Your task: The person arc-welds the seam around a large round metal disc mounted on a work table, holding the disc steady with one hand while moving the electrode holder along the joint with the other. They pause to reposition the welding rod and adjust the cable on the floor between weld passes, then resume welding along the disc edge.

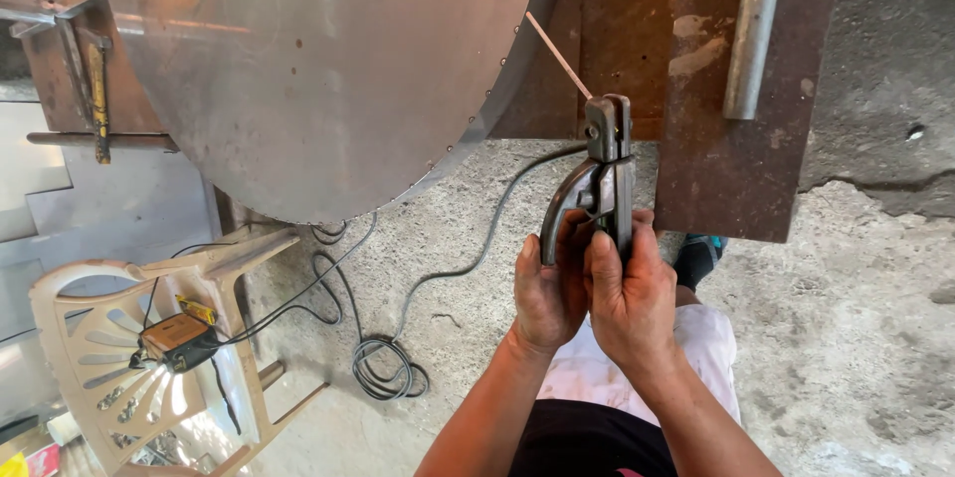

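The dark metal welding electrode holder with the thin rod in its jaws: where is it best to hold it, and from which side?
Probably at the lower handle of the dark metal welding electrode holder, coming from below. The thin rod sticks out of the clamp at the top, toward the round grey metal sheet, so the top end is best avoided. Both the left hand and the right hand wrap the handle there.

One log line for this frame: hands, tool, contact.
left hand: on electrode holder | right hand: same grip | rod tip: near steel disc rim
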